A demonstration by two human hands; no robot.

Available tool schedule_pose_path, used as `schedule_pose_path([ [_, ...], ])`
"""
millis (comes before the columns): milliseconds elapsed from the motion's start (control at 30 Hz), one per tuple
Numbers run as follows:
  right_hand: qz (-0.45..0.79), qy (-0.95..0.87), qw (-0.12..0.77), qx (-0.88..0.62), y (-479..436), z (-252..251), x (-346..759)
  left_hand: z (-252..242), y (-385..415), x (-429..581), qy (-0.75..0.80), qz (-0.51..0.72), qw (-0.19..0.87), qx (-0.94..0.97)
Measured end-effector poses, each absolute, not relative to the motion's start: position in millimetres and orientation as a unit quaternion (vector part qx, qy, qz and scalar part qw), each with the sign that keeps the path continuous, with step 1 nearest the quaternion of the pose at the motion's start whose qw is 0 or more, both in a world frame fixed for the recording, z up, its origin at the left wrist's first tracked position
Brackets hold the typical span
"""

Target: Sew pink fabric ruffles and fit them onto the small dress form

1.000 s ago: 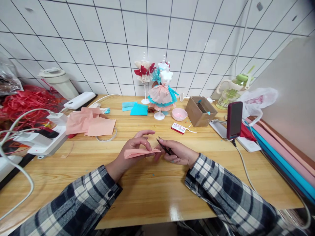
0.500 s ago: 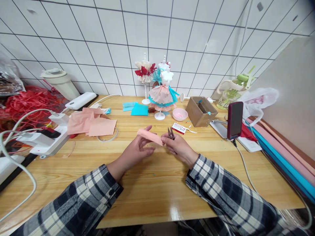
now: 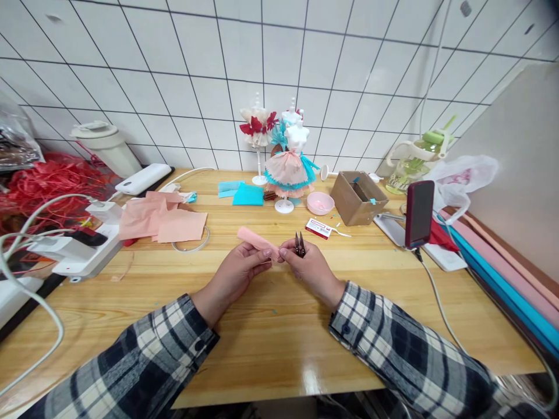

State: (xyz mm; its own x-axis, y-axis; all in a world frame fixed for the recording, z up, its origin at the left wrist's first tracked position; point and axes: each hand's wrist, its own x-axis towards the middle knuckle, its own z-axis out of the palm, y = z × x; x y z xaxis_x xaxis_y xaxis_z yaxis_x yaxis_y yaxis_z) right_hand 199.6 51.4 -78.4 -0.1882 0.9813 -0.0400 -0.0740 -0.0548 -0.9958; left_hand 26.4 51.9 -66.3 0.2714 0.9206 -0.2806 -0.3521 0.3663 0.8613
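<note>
A folded strip of peach crepe paper [image 3: 254, 238] is pinched in my left hand [image 3: 244, 265], its far end sticking out to the upper left. The fingertips of my right hand [image 3: 312, 265] grip the strip's right end, close beside the left thumb. Tucked in that same right hand is a small pair of thread snips [image 3: 299, 243], blades pointing up and slightly apart. Behind the hands stands a small white mannequin [image 3: 297, 139] in a peach and blue paper skirt [image 3: 286, 170]. Peach paper sheets [image 3: 182, 226] lie to the left.
Blue paper pieces [image 3: 247, 194], a pink bowl [image 3: 320, 203] and a cardboard box [image 3: 358, 198] stand at the back. A small red-and-white packet [image 3: 318, 228] lies before the bowl. At right is an upright phone [image 3: 419, 214]; at left, a power strip [image 3: 89, 259] with white cables.
My left hand has closed on the paper strip and moved toward its right end. The strip now looks narrower and more rolled. My right hand still keeps the snips and the strip's end.
</note>
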Motion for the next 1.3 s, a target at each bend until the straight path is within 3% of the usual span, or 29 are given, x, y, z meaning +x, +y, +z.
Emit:
schedule_pose_path([
  [200, 0.600, -0.506, 0.416, -0.460, 46.2, -71.1, 201.1, -67.5, 57.5, 19.7, 0.409, 0.509, 0.680, 0.334],
  [533, 0.598, -0.619, 0.276, -0.428, 41.2, -80.1, 200.7, -68.8, 58.6, 18.7, 0.397, 0.507, 0.682, 0.347],
  [1300, 0.596, -0.608, 0.281, -0.444, 43.1, -74.5, 199.3, -63.9, 56.2, 21.7, 0.412, 0.487, 0.689, 0.345],
])
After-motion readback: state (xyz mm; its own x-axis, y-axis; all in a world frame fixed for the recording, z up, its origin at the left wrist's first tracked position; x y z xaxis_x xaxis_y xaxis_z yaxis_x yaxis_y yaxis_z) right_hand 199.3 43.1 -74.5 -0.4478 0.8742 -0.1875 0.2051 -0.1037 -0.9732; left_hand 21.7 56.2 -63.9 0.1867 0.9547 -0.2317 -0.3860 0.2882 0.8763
